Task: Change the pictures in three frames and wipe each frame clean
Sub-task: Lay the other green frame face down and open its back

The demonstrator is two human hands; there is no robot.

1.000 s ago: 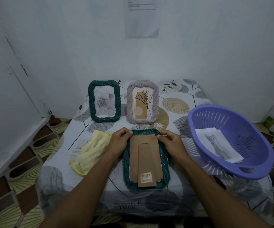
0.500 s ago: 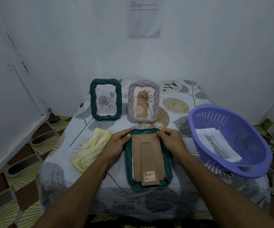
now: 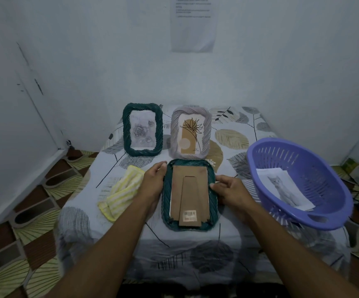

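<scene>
Apparently working on opening a frame to change its picture: steadying the face-down frame (image 3: pixel 167 211), lying flat with its brown backing board (image 3: pixel 189 179) and folded stand facing up. Bracing it from both sides, hands well apart. Resting the left hand (image 3: pixel 152 183) against the upper left rim, fingers nearly straight, grip or mere touch impossible to tell. Curling the fingers of the right hand (image 3: pixel 230 190) over the right rim, clamping there.

Lying untouched just left of the frame, beside the left wrist: a yellow cloth (image 3: pixel 120 192). Standing upright just behind the frame: a green frame (image 3: pixel 126 130) with a rose print and a grey frame (image 3: pixel 206 130) with a plant print. Sitting right of the frame, near but apart: a purple basket (image 3: pixel 316 168) holding a cat picture (image 3: pixel 281 190), likely a replacement.

Judging the next move: freeing whatever tabs are holding the backing board (too small to make out), lifting the board out without bending it, drawing out the old picture, then reaching right for the new print. Wiping with the cloth not yet begun.
</scene>
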